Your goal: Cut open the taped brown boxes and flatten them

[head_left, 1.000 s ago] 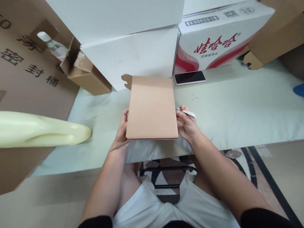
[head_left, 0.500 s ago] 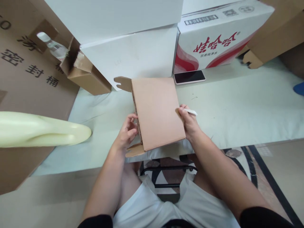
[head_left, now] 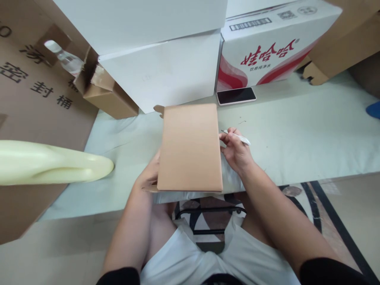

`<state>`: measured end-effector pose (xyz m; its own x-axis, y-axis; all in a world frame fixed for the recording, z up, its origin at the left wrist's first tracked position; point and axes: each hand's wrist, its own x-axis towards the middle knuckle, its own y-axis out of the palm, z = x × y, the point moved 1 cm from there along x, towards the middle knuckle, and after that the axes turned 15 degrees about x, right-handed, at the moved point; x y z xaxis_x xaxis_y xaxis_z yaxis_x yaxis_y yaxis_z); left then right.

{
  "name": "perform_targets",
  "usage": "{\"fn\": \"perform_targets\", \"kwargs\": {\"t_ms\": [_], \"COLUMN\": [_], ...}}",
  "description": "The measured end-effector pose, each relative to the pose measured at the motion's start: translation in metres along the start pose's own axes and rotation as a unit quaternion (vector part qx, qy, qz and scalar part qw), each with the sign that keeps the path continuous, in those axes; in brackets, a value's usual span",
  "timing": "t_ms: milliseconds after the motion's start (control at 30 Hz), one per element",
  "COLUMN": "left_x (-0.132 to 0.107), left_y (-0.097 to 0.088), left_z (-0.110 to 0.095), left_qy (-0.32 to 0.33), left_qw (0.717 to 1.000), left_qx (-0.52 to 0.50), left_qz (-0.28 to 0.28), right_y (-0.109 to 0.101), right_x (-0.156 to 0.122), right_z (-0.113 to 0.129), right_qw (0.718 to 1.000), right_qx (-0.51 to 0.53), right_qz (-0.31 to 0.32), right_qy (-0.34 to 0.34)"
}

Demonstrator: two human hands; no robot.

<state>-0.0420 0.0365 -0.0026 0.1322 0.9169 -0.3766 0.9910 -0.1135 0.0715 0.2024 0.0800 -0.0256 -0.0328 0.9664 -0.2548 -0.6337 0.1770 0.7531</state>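
A plain brown cardboard box [head_left: 190, 146] is in front of me at the near edge of the covered bench, its flat face towards me. Small cut flaps stick out at its left corners. My left hand [head_left: 151, 171] grips the box from its left side, with the fingers hidden behind it. In my right hand [head_left: 236, 151], pinched between thumb and fingers, is a slim white tool [head_left: 244, 139] with a thin dark point. That hand is beside the box's right edge; some fingertips are at the edge, and I cannot tell whether they touch it.
A phone [head_left: 236, 95] lies beyond the box, before a red-and-white carton [head_left: 261, 59]. White boxes [head_left: 160, 73] stand behind. To the left are a small open carton [head_left: 111, 99], a clear bottle [head_left: 67, 59], a pale yellow rounded object [head_left: 56, 162] and a big printed carton [head_left: 38, 114].
The box has turned and shifted slightly left, so its face is squarer to me. My left fingers have gone behind it. My right hand has loosened from its edge, still holding the white tool.
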Motion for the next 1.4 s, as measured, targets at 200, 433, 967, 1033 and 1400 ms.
{"fn": "perform_targets", "kwargs": {"t_ms": [200,433,967,1033,1400], "left_x": [0.009,0.008,0.012,0.013,0.018], "left_y": [-0.006,-0.004,-0.007,-0.009,-0.012], "left_z": [0.020,0.021,0.025,0.025,0.026], "left_qy": [0.030,0.012,0.038,0.038,0.054], "left_qw": [0.997,0.997,0.993,0.994,0.998], "left_qx": [0.076,0.080,0.090,0.078,-0.027], "left_qz": [0.011,0.000,0.065,0.066,0.021], "right_y": [-0.001,0.005,0.003,0.005,0.005], "right_x": [0.002,0.003,0.006,0.004,0.006], "right_z": [-0.003,0.005,0.007,0.007,0.008], "right_qw": [0.999,0.996,0.999,0.999,0.999], "right_qx": [-0.047,-0.078,-0.023,-0.017,-0.005], "right_qz": [-0.020,-0.018,-0.008,-0.016,-0.029], "right_qy": [-0.009,0.039,0.033,0.030,-0.013]}}
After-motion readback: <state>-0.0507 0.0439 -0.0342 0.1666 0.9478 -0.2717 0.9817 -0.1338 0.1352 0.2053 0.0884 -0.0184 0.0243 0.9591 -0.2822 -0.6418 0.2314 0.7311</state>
